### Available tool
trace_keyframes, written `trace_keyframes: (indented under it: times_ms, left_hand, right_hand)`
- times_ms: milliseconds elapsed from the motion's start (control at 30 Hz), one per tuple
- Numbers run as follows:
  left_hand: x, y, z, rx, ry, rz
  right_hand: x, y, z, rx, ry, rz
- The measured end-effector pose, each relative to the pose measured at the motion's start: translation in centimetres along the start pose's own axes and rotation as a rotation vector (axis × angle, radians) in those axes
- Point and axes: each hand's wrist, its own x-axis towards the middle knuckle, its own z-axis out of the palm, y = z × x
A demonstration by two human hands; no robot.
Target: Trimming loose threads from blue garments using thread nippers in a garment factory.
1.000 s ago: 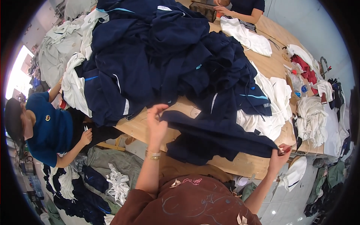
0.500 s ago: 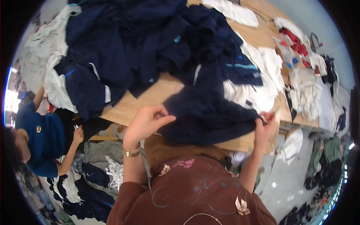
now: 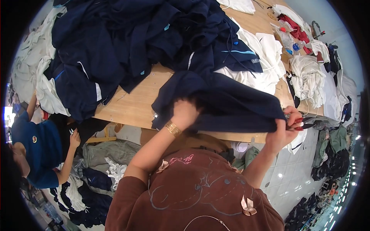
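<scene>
A navy-blue garment (image 3: 235,104) stretches between my hands over the near edge of the wooden table. My left hand (image 3: 186,114), with a gold bracelet at its wrist, reaches into a fold of the cloth at its left part. Cloth and blur hide those fingers. At the right end, my right hand (image 3: 283,129) is closed on the garment's edge, its red nails showing. A dark, pointed tool (image 3: 308,125) juts out to the right of these fingers; its kind is not clear.
A large heap of navy garments (image 3: 127,42) covers the far part of the table (image 3: 127,109). White cloth (image 3: 266,57) lies to the right, near plastic bottles (image 3: 287,40). On the left, a person in a blue shirt (image 3: 42,144) works close by. Piled clothes (image 3: 92,200) lie at lower left.
My left hand has gone from above the cloth into its fold. The garment's near part is lifted and bunched into a band. My right hand has shifted slightly right, keeping hold of the edge.
</scene>
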Motion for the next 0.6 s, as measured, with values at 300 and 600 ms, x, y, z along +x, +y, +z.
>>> trace_keyframes:
  times_ms: [300, 600]
  left_hand:
    - [-3.2, -2.7, -12.8, -0.471, -0.2, 0.141]
    - [-4.5, -3.3, -15.8, -0.719, 0.111, 0.04]
  right_hand:
    - [0.5, 4.7, -2.0, -0.187, 0.096, 0.119]
    - [0.8, 5.6, -2.5, -0.273, 0.073, 0.168]
